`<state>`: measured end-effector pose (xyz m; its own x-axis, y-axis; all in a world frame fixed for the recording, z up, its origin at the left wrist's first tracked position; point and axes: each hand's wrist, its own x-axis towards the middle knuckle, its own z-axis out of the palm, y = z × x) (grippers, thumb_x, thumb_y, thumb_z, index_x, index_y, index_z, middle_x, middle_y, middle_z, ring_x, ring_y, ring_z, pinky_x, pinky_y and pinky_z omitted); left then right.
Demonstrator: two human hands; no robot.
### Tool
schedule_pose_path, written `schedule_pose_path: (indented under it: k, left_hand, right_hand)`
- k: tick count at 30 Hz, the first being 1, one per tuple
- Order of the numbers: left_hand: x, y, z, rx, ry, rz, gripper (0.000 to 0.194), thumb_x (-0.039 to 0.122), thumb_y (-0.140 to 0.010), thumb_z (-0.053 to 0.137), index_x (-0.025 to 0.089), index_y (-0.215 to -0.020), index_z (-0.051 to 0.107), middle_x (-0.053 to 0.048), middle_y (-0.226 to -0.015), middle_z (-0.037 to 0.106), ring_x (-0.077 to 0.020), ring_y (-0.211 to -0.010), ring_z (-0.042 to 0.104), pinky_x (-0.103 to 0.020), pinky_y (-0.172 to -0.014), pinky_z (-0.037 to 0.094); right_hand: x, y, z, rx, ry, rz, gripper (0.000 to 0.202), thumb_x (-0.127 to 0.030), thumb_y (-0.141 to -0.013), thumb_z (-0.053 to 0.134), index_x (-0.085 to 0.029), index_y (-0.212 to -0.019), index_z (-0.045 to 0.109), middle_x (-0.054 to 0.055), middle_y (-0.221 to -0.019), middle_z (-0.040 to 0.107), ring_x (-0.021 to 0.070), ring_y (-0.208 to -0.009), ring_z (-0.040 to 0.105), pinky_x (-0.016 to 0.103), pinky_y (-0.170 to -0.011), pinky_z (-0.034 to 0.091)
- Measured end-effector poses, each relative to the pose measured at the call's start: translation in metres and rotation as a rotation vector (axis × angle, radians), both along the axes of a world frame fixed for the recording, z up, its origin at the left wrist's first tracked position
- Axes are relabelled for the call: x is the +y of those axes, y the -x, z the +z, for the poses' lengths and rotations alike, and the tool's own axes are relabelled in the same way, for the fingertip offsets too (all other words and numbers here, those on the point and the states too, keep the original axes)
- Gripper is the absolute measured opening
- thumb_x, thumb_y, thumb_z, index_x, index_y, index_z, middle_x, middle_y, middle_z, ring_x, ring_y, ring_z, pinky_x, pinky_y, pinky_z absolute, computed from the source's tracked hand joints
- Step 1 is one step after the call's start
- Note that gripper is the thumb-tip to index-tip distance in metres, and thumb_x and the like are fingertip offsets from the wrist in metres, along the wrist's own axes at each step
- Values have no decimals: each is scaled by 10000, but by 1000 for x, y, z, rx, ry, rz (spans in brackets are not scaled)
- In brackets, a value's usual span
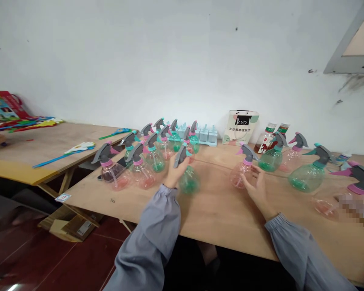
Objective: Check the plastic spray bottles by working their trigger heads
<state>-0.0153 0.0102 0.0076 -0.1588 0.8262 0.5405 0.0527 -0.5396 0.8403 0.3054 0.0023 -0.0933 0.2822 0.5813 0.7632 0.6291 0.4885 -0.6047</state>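
My left hand (176,169) is closed round the neck and grey spray head of a green spray bottle (189,181), whose lower part is slightly blurred. Just right of the table's middle, my right hand (255,184) has its fingers curved against the side of a pink spray bottle (239,174) with a grey and pink head. Several pink and green spray bottles (143,173) stand grouped left of my left hand. To the right of my right hand are more, among them a green one (307,177) and a pink one (327,204).
A light blue rack (208,136), a paper bag (240,127) and two brown-liquid bottles (265,139) stand along the wall. On the left table (87,131) lie colourful hand-shaped items (74,150). Boxes (79,226) sit beneath.
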Motion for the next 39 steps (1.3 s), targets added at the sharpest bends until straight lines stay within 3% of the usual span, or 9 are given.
schedule_pose_path:
  k: [4, 10, 12, 17, 23, 27, 30, 35, 39]
  left_hand:
    - [22, 28, 7, 83, -45, 210, 130, 290, -705, 699, 170, -671, 663, 46, -564, 480, -100, -589, 453, -229, -562, 362]
    - [49, 34, 2, 44, -6, 202, 154, 250, -696, 756, 165, -630, 646, 50, -562, 477, -99, -604, 458, -227, -601, 389]
    - [55, 32, 1, -27, -11, 170, 150, 246, -655, 804, 170, -718, 691, 28, -663, 590, -129, -701, 550, -243, -694, 448]
    - [59, 29, -6, -156, -48, 134, 571, 284, -553, 906, 209, -1075, 688, -64, -1072, 708, -227, -1033, 652, -345, -969, 485]
    - [50, 31, -20, -135, -167, 178, 1171, 521, -558, 913, 248, -1501, 274, -187, -1466, 499, -295, -1401, 471, -395, -1125, 393]
    - [28, 29, -33, -170, -262, 396, 1033, 738, -653, 741, 302, -1482, 305, -143, -1568, 362, -332, -1487, 334, -467, -1197, 286]
    - [7, 13, -40, -153, -205, 368, 860, 702, -643, 758, 351, -1371, 465, -91, -1526, 412, -355, -1497, 292, -480, -1201, 270]
    - [-22, -43, -31, 10, -225, 118, 708, 502, -657, 815, 242, -1259, 550, -146, -1438, 501, -354, -1432, 382, -479, -1209, 228]
    - [-31, -85, -18, 59, -85, -99, 880, 361, -551, 914, 211, -1322, 519, -173, -1448, 505, -371, -1434, 385, -504, -1225, 148]
  right_hand:
    - [0, 1, -1, 4, 2, -5, 638, -532, -786, 712, -198, -1282, 489, 147, -1252, 570, 291, -1107, 599, 536, -951, 519]
    - [-2, 2, 1, 15, 9, -5, 642, -543, -774, 716, -195, -1267, 496, 148, -1242, 573, 290, -1082, 610, 533, -924, 533]
    - [-2, 2, 2, 16, 4, -5, 640, -537, -773, 718, -194, -1265, 497, 148, -1238, 575, 295, -1093, 605, 532, -920, 536]
    - [-2, 2, 2, 11, -1, -3, 634, -519, -775, 717, -188, -1267, 493, 156, -1246, 569, 304, -1113, 598, 551, -947, 522]
    - [-3, 4, 1, 40, 4, -4, 654, -511, -771, 717, -184, -1287, 481, 165, -1274, 557, 304, -1151, 590, 544, -968, 517]
    - [3, 3, -5, 57, 28, 26, 752, -491, -763, 719, -197, -1387, 420, 174, -1380, 512, 318, -1275, 529, 566, -1054, 460]
    - [7, 5, -11, 55, 81, 130, 790, -457, -793, 693, -213, -1459, 344, 168, -1447, 481, 303, -1338, 493, 562, -1118, 410]
    - [-1, 30, -14, -28, 101, 134, 810, -482, -780, 733, -197, -1440, 362, 170, -1370, 502, 312, -1264, 526, 590, -1097, 424]
    - [-14, 66, -16, -133, 15, 159, 799, -485, -768, 749, -202, -1411, 370, 152, -1282, 474, 319, -1216, 525, 586, -1059, 463]
